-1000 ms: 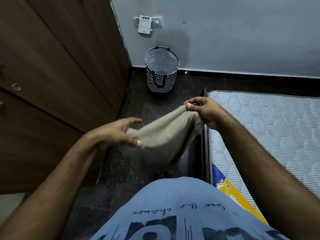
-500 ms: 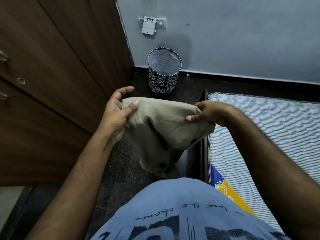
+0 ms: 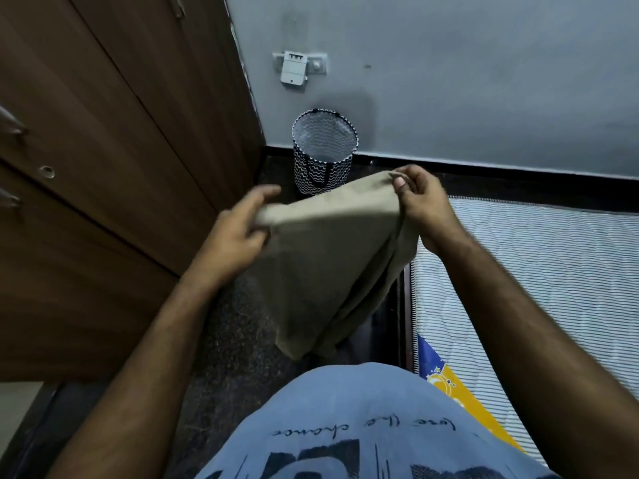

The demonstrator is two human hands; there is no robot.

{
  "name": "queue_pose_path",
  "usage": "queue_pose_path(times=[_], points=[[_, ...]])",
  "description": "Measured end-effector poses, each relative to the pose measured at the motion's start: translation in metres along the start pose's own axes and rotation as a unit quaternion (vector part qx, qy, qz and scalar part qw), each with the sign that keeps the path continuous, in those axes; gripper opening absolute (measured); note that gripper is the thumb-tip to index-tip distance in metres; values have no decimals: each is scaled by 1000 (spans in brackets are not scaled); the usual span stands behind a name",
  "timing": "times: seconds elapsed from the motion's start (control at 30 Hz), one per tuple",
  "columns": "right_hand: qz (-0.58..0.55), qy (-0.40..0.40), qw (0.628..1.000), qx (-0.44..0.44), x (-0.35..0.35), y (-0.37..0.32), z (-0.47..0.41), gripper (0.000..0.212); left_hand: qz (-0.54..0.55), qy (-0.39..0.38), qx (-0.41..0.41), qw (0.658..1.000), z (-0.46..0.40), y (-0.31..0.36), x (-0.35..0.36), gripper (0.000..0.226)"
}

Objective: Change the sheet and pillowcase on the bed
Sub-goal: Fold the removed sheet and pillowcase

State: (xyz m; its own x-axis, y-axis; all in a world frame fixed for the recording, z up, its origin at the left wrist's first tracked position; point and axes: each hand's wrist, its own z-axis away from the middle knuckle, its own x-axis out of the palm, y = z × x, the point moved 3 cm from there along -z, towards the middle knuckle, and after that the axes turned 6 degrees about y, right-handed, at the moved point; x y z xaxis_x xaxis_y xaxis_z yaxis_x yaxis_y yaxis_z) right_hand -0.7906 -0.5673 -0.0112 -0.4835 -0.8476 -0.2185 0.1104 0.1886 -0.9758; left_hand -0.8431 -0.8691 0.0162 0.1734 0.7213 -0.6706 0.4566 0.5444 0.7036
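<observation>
A beige pillowcase (image 3: 325,257) hangs in front of me over the dark floor, folded and drooping downward. My left hand (image 3: 238,233) grips its left upper edge, thumb under the cloth. My right hand (image 3: 422,202) pinches its right upper corner, held a little higher. To the right lies the bare mattress (image 3: 539,271) with grey stripes and a blue and yellow label (image 3: 449,382); it has no sheet on it.
A black-and-white patterned laundry basket (image 3: 323,150) stands against the grey wall, just beyond the cloth. A brown wooden wardrobe (image 3: 103,167) fills the left side. The dark bed frame edge (image 3: 408,305) runs between floor and mattress.
Both hands have lifted the pillowcase higher. My right hand moved up to pinch the top corner, and the cloth now hangs longer and flatter between the hands.
</observation>
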Motion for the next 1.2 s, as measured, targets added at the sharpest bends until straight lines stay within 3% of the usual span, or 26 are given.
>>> queue_pose_path(times=[0.07,0.13,0.2,0.27,0.3,0.37,0.4,0.43,0.5,0.53,0.57,0.63,0.73,0.83,0.9,0.97,1.0,1.07,1.2], points=[[-36,41,998,-42,-9,-21,-4,11,118,113,-3,987,-16,18,-16,50],[-39,46,997,-43,-13,-38,-10,9,158,155,-2,975,-31,28,-18,37],[115,-61,991,24,-13,-39,-20,19,141,85,-17,986,-39,35,-2,31],[291,-154,943,52,-23,-39,-22,24,165,5,-39,986,-32,41,13,29],[287,-159,944,42,-34,-45,-26,22,191,4,-38,981,-28,46,13,28],[72,-138,986,62,-52,-60,-20,15,262,40,-41,963,-26,51,5,28],[-10,-134,987,84,-56,-62,-21,17,281,43,-55,957,-29,49,3,27],[-21,-121,989,88,-61,-60,-23,24,278,30,-69,958,-27,46,5,25],[218,-129,964,84,-67,-53,-23,21,285,11,-84,955,-25,51,4,20],[281,-128,949,69,-69,-56,-22,13,303,14,-81,949,-27,57,2,18],[249,-152,954,72,-68,-59,-19,13,322,18,-76,943,-29,63,0,17],[62,-193,973,113,-54,-66,-11,16,323,24,-94,941,-33,58,4,15],[-104,-190,968,124,-26,-76,-3,16,232,51,-249,939,-28,14,44,21],[-172,-133,967,130,-22,-82,-7,18,252,61,-441,860,7,-18,88,37],[-196,-125,963,134,-22,-84,-7,20,331,-11,-549,768,30,-23,114,52],[-202,-120,963,129,-20,-88,-6,22,406,-105,-591,690,45,-16,135,75],[-202,-116,964,127,-20,-89,-6,23,427,-139,-578,682,47,-10,142,87],[-201,-103,966,125,-20,-93,-7,23,441,-162,-535,702,40,4,144,102],[-202,-113,965,121,-22,-100,-6,21,483,-141,-452,737,20,31,130,92]])
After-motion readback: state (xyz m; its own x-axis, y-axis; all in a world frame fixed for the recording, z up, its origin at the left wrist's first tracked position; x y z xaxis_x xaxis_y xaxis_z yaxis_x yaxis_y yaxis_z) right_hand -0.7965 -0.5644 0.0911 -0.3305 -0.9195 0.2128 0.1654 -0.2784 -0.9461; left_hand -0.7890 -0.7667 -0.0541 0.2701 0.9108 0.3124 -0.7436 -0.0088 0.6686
